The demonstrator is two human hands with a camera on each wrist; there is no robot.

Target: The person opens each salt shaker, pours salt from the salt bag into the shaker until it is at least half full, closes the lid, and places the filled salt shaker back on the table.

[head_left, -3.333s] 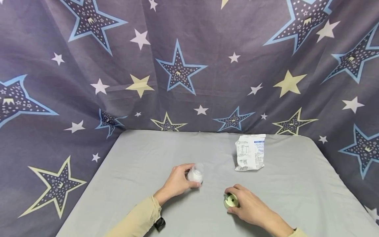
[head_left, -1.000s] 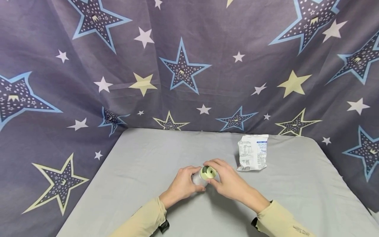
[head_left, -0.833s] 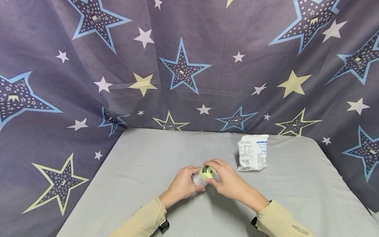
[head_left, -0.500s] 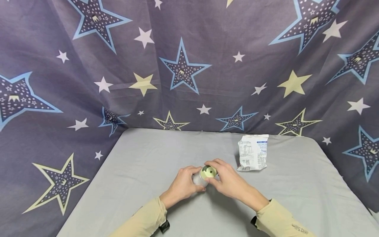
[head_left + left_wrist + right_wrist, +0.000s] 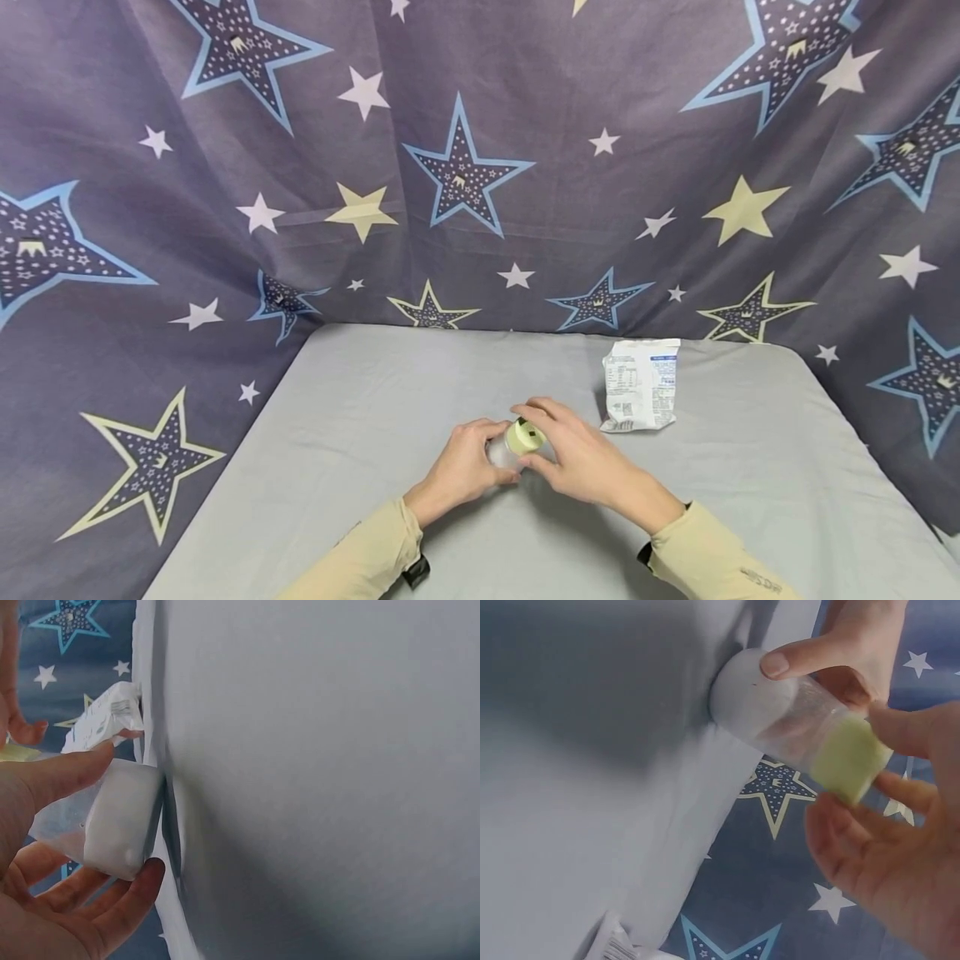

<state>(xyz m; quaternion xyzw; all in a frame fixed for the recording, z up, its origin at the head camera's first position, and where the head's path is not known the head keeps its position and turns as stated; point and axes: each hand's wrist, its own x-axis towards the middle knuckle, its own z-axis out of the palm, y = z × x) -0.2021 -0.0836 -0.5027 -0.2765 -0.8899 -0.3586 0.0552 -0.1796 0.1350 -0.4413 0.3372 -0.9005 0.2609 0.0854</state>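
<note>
My left hand point(image 5: 461, 462) grips a small clear jar point(image 5: 124, 817) whose bottom part is filled with a white substance. In the left wrist view its thumb lies on one side and the fingers curl round the other. The jar tilts, its top toward my right hand point(image 5: 585, 458). A pale green lid point(image 5: 847, 757) sits at the jar's mouth, and my right thumb and fingers pinch its edge. From the head view the lid's top shows a dark mark, and the fingers hide much of the jar.
A white printed packet point(image 5: 640, 387) stands on the grey cloth-covered table point(image 5: 390, 383), behind and to the right of the hands. A star-patterned curtain point(image 5: 480, 275) hangs along the table's back and sides.
My right hand has brought the lid from the lower right up to the jar. In the last half second the lid has turned and tilted slightly; the left hand keeps its hold.
</note>
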